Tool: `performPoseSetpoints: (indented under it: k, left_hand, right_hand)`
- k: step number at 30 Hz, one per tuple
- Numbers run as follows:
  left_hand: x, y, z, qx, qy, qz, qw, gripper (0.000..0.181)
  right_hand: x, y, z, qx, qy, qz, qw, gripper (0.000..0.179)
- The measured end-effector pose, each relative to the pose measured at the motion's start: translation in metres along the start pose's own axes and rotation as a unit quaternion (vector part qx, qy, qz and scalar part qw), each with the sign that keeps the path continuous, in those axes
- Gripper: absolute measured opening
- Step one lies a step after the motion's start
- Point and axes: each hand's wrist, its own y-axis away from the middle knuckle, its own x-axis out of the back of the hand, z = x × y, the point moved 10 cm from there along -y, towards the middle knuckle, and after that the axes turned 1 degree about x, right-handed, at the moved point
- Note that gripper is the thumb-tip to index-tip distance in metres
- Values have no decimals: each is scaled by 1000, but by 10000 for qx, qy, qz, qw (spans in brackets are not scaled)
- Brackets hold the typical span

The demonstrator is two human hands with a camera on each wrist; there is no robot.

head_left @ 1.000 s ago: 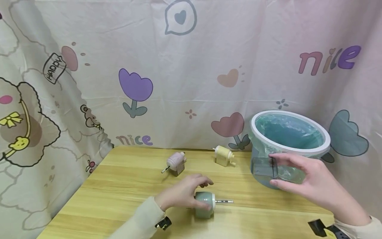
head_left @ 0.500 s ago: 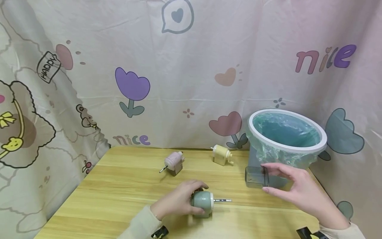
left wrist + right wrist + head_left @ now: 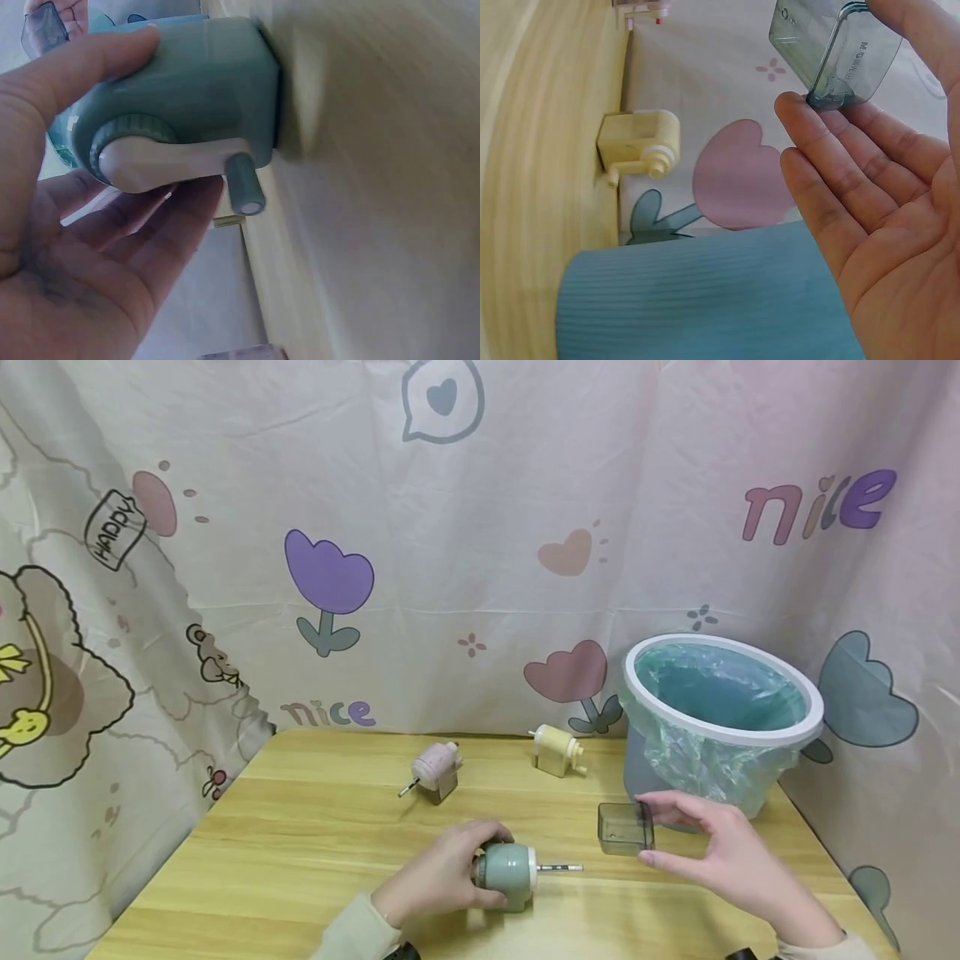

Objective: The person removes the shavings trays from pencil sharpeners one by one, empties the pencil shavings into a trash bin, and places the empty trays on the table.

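Observation:
A green hand-crank pencil sharpener (image 3: 512,875) stands on the wooden table with a pencil (image 3: 561,867) sticking out of its right side. My left hand (image 3: 448,875) grips it from the left, thumb on one side and fingers on the other. Its crank (image 3: 176,161) with a green knob shows in the left wrist view. To the right, my right hand (image 3: 723,852) pinches a clear grey shavings drawer (image 3: 618,828) between thumb and fingers, above the table. In the right wrist view the drawer (image 3: 840,56) shows lettering on its side and looks see-through.
A pink sharpener (image 3: 437,770) with a pencil in it stands at the back, and a yellow sharpener (image 3: 555,750) stands to its right. At the right back is a blue bin (image 3: 637,764) with a white rim and green liner. A printed curtain (image 3: 450,552) hangs behind the table.
My right hand has carried the shavings drawer left and down, away from in front of the bin. My left hand has settled more closely round the green sharpener.

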Motion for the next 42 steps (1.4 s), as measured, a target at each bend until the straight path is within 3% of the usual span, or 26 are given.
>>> performPoseSetpoints:
  k: [11,18,25,31,42]
  left_hand:
    - [2,4,-14,265,775,165,9965,61]
    - [14,3,-17,451,1432,380,9879,61]
    - [28,1,-11,262,1666,659,9835,60]
    - [31,2,-6,269,2131,554,9751,61]
    - [32,1,16,-51,2545,356,9664,61]
  right_hand:
    - [-20,7,9,-76,-277,-175,9994,56]
    - [-29,7,7,90,-489,-186,9986,55]
    - [-38,7,7,78,-592,-308,9977,56]
    - [-39,11,10,-23,-713,-329,9969,56]
    - [-53,9,-12,400,-813,-493,9947,58]
